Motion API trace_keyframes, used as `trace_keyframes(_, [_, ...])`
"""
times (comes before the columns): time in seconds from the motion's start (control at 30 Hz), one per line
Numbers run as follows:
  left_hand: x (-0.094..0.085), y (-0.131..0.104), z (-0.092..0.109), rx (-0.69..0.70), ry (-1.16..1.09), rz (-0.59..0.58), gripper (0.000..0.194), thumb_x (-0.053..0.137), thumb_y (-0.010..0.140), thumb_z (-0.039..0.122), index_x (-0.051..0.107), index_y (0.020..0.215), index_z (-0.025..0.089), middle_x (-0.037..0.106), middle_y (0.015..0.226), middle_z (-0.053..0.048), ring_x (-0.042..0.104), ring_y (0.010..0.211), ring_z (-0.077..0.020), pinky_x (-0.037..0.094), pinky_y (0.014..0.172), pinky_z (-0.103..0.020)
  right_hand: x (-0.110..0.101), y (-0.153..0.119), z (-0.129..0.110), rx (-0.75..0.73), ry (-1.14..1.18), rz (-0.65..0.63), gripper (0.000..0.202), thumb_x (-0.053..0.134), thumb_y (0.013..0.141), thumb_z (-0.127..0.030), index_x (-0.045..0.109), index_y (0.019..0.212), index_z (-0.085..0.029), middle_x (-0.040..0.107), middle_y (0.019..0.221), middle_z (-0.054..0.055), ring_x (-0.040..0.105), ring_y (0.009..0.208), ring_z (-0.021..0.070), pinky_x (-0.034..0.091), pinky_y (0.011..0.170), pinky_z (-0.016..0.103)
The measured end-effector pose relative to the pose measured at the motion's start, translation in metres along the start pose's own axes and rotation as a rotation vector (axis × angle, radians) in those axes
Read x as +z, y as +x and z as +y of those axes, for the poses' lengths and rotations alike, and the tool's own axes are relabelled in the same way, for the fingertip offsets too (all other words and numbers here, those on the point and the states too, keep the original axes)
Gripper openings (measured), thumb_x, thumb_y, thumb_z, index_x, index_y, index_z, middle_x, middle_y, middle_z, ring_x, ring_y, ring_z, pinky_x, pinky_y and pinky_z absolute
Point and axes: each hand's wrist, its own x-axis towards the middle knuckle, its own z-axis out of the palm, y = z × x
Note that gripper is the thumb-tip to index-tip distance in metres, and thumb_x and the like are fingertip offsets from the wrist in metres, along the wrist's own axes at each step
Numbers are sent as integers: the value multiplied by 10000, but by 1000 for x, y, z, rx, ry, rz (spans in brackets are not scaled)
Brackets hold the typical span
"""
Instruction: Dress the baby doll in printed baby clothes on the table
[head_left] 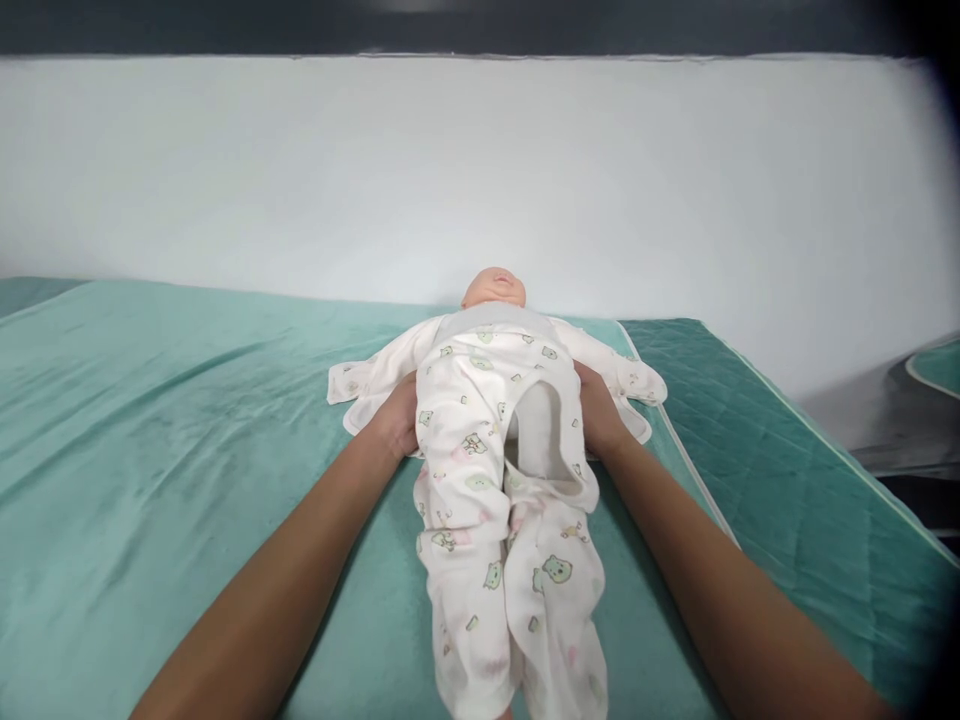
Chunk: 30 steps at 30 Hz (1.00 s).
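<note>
A baby doll (pixel 493 288) lies on its back with its head toward the wall. It wears white printed pants (pixel 466 500) with a grey waistband and an opening at the crotch. Spread out beneath it is a pale printed jacket (pixel 397 358), the sleeves reaching to both sides. At the doll's left-hand edge in view, my left hand (pixel 403 415) touches the side of the pants, fingers hidden behind or under the body. Opposite it, my right hand (pixel 596 408) is at the other side of the waist, its fingers hidden too.
A light green sheet (pixel 187 450) with wrinkles covers the bed under the doll. To the right lies a darker green quilted pad (pixel 780 480) with a pale piped edge. A white wall (pixel 480 170) rises behind the bed. Part of another green-covered surface (pixel 941 367) shows at far right.
</note>
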Motion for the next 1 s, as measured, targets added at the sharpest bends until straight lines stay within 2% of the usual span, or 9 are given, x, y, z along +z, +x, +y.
trace_keyframes(0.07, [-3, 2, -1, -43, -58, -40, 216, 750, 635, 226, 714, 829, 137, 726, 793, -63, 677, 888, -273, 557, 787, -361, 0, 0, 4, 37, 57, 3, 337, 688, 760, -504, 740, 964, -242, 736, 953, 64, 636, 976, 294, 514, 902, 439])
trace_keyframes(0.17, [-7, 4, -1, -58, -80, -60, 209, 734, 660, 219, 721, 856, 147, 735, 815, -63, 678, 896, -269, 556, 801, -363, 1, 1, 9, 102, 170, 6, 400, 643, 781, -511, 723, 1037, -213, 738, 927, 46, 659, 896, 261, 545, 790, 399])
trace_keyframes(0.4, [-15, -3, 10, -15, 143, 3, 233, 767, 648, 245, 731, 861, 157, 737, 808, -78, 679, 864, -274, 536, 779, -375, -6, 8, 16, 201, 279, 139, 357, 696, 752, -490, 723, 946, -192, 675, 740, 5, 570, 619, 149, 472, 568, 272])
trace_keyframes(0.47, [-17, -6, 14, 59, 278, 54, 278, 787, 625, 255, 732, 876, 147, 738, 833, -87, 672, 837, -275, 521, 752, -366, -9, 9, 15, 180, 203, 137, 344, 694, 764, -481, 718, 955, -195, 662, 724, 0, 548, 604, 137, 464, 576, 269])
trace_keyframes(0.53, [-18, -6, 16, 182, 418, 164, 276, 780, 638, 279, 724, 874, 148, 736, 863, -83, 659, 829, -256, 499, 746, -342, -10, 8, 13, 98, 54, 134, 290, 668, 796, -451, 717, 936, -202, 673, 752, 7, 563, 650, 149, 479, 647, 290])
trace_keyframes(0.63, [-19, -2, 16, 402, 565, 336, 215, 723, 724, 334, 699, 875, 183, 725, 896, -54, 641, 873, -216, 469, 786, -302, -8, 5, 8, -71, -156, 156, 205, 621, 837, -386, 713, 897, -213, 693, 837, 17, 593, 769, 174, 478, 780, 324])
trace_keyframes(0.7, [-16, 0, 15, 515, 612, 369, 197, 691, 771, 351, 692, 905, 206, 716, 923, -41, 632, 909, -200, 457, 828, -290, -6, 4, 5, -127, -172, 159, 171, 608, 847, -354, 701, 888, -216, 690, 880, 17, 593, 814, 175, 470, 813, 320])
trace_keyframes(0.83, [-7, -2, 19, 655, 681, 292, 164, 657, 817, 341, 719, 910, 221, 688, 994, -41, 609, 956, -196, 447, 880, -290, -2, 3, -4, -99, -64, 114, 150, 631, 836, -354, 666, 873, -213, 655, 864, 13, 576, 794, 164, 478, 777, 299])
trace_keyframes(1.0, [-1, -3, 27, 765, 818, 106, 185, 588, 880, 322, 741, 940, 238, 663, 1051, -46, 575, 1026, -203, 415, 947, -303, 1, 0, -10, -219, -69, 105, 132, 642, 830, -330, 663, 912, -229, 613, 983, 31, 571, 925, 181, 474, 837, 305])
